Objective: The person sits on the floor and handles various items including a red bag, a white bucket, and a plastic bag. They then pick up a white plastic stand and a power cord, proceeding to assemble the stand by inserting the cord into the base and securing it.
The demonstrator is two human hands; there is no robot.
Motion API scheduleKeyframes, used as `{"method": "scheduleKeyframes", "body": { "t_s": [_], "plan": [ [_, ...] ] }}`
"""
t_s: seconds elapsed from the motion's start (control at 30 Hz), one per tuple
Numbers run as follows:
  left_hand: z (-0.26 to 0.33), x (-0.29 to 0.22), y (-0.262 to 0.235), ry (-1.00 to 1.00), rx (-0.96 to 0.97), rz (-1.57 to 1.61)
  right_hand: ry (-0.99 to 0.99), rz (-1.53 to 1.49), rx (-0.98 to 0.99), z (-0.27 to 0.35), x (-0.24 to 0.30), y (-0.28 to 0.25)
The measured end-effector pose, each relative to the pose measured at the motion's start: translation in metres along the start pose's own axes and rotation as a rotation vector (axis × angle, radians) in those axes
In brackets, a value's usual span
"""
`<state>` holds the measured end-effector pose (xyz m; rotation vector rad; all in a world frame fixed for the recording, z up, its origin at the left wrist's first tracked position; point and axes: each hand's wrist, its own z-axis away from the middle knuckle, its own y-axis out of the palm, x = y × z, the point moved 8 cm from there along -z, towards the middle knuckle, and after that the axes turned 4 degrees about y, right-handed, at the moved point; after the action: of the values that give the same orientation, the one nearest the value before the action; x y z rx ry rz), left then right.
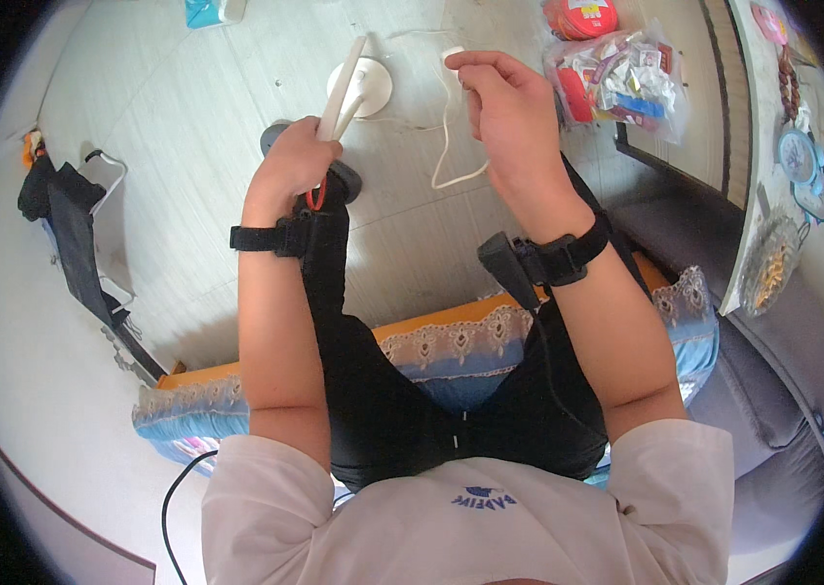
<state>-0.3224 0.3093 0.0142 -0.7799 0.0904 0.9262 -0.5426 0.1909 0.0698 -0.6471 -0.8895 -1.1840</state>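
Observation:
My left hand (293,161) is closed around the slim upper part of a white desk lamp (345,83). The lamp's round base (378,91) shows just beyond the hand, over the pale floor. Farther right, my right hand (511,107) pinches a small white plug-like piece (453,58) between thumb and fingertips; its exact kind is hard to make out. A white cord (447,146) hangs in a loop below the right hand, and a thin stretch of it runs over the floor near the lamp base. Each wrist wears a black strap.
To the right lie a clear plastic bag of packets (626,83) and a red round container (582,18). A white table (758,166) carries a small blue fan (800,156). A grey sofa (694,234) stands below it. At left is a folding stool (76,219) with black fabric.

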Motion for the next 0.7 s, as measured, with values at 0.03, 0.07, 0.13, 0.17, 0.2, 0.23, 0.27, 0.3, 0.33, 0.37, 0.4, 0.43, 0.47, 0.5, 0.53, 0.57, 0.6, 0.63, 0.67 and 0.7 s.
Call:
{"method": "scheduleKeyframes", "body": {
  "t_s": [0.03,0.07,0.13,0.17,0.2,0.23,0.27,0.3,0.33,0.37,0.4,0.43,0.47,0.5,0.53,0.57,0.6,0.63,0.67,0.7],
  "plan": [
    [0.002,-0.001,0.000,-0.024,0.014,-0.017,0.003,0.011,0.004,-0.001,0.000,-0.001],
    [0.003,-0.002,0.000,-0.022,-0.001,-0.005,0.021,0.018,0.013,0.000,0.000,-0.002],
    [0.005,-0.001,-0.001,-0.017,-0.027,0.016,0.010,0.007,0.010,0.000,0.003,-0.005],
    [0.005,0.000,0.000,0.000,-0.032,0.035,-0.019,-0.010,-0.002,0.000,0.005,-0.005],
    [0.005,0.004,0.001,0.017,-0.036,0.053,-0.024,-0.025,-0.004,0.000,0.006,-0.007],
    [0.004,0.006,0.002,0.034,-0.041,0.072,-0.028,-0.040,-0.006,0.000,0.007,-0.007],
    [0.003,0.006,0.003,0.056,-0.044,0.088,-0.007,-0.054,0.002,0.000,0.006,-0.007],
    [0.002,0.006,0.005,0.078,-0.048,0.105,-0.003,-0.067,0.010,0.000,0.006,-0.007],
    [0.002,0.001,0.003,0.100,-0.054,0.122,0.001,-0.081,0.019,-0.001,0.006,-0.006],
    [0.003,-0.002,0.001,0.099,-0.064,0.124,-0.011,-0.093,0.027,-0.001,0.007,-0.004],
    [0.004,-0.006,0.000,0.098,-0.074,0.126,-0.015,-0.099,0.031,-0.001,0.007,-0.003],
    [0.005,-0.011,-0.001,0.096,-0.085,0.130,-0.020,-0.105,0.035,-0.001,0.008,-0.002],
    [0.005,-0.011,-0.001,0.088,-0.095,0.135,-0.016,-0.104,0.034,-0.001,0.007,-0.002],
    [0.004,-0.010,-0.001,0.080,-0.105,0.140,-0.011,-0.095,0.026,-0.001,0.007,-0.002],
    [0.004,-0.008,-0.001,0.070,-0.116,0.145,-0.006,-0.086,0.020,-0.001,0.006,-0.002],
    [0.002,-0.005,-0.001,0.070,-0.126,0.153,0.000,-0.069,0.006,-0.001,0.006,-0.003],
    [0.000,0.000,0.000,0.071,-0.136,0.160,-0.002,-0.067,0.007,-0.001,0.006,-0.003],
    [-0.002,0.003,0.001,0.073,-0.144,0.168,-0.004,-0.065,0.007,-0.001,0.006,-0.003],
    [-0.004,0.007,0.001,0.079,-0.144,0.179,-0.015,-0.079,0.023,-0.001,0.005,-0.001],
    [-0.006,0.010,0.002,0.085,-0.144,0.189,-0.023,-0.076,0.025,-0.001,0.006,-0.001]
  ]
}}
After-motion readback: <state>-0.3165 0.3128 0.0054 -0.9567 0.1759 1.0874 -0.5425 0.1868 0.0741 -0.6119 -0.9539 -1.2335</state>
